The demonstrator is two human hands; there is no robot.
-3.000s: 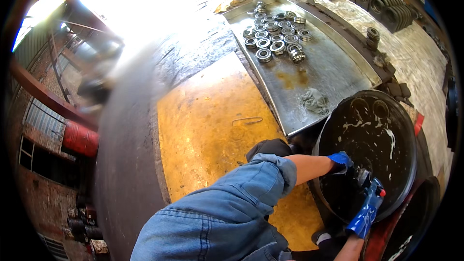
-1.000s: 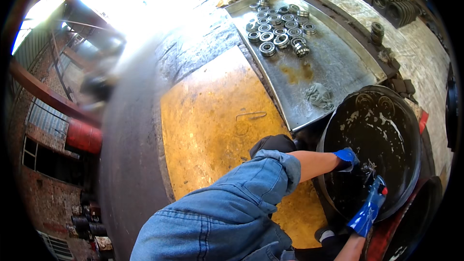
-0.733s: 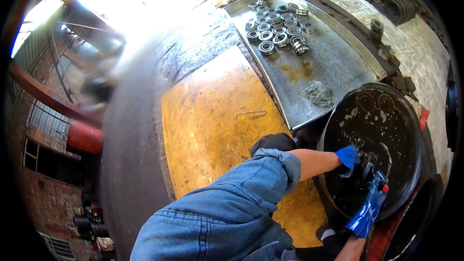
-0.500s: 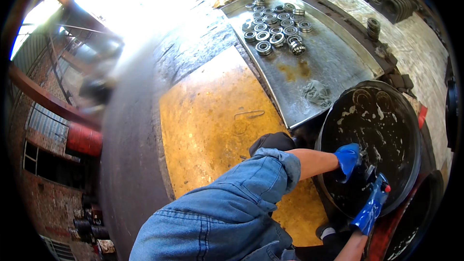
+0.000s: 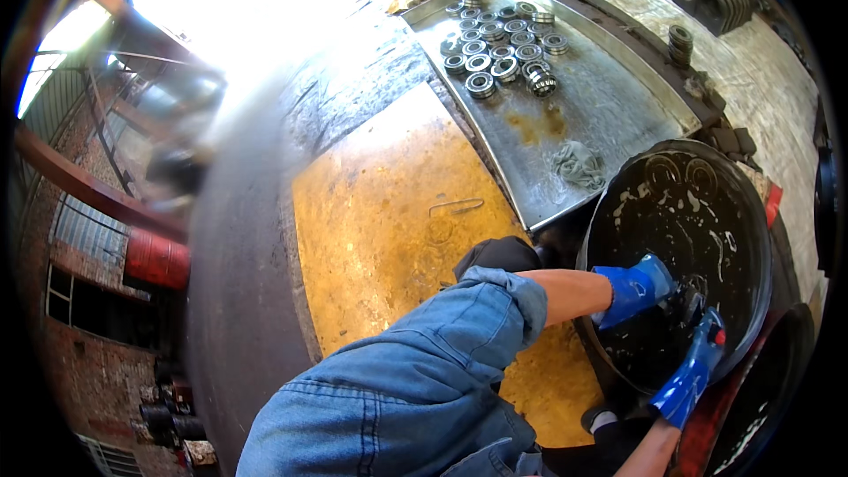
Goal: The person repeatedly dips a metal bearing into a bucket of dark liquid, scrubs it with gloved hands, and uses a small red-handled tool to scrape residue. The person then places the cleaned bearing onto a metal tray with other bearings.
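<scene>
Both my hands wear blue rubber gloves and reach into a round metal drum point(image 5: 586, 256) of dark liquid with pale foam streaks. My left hand point(image 5: 638, 290) comes in from the left, fingers curled at a wet, shiny thing point(image 5: 689, 302) near the middle of the liquid; splash and glare hide its kind. Lower right, my right hand point(image 5: 693, 371) is closed round a tool whose red end point(image 5: 720, 336) sticks out beside the thumb. The tool's working end is hidden by the glove and liquid, close to my left fingertips.
A shallow metal tray point(image 5: 618, 119) beyond the drum holds several ring bearings point(image 5: 478, 63) and a grey-green rag point(image 5: 577, 164). A yellow plate point(image 5: 380, 212) with a bent wire point(image 5: 456, 206) lies left. A second, red-edged drum point(image 5: 777, 389) stands at right. Stacked rings point(image 5: 680, 44) stand beyond the tray.
My left hand has moved to the right and deeper over the liquid. My right hand has shifted slightly up and right, the red-ended tool still in it.
</scene>
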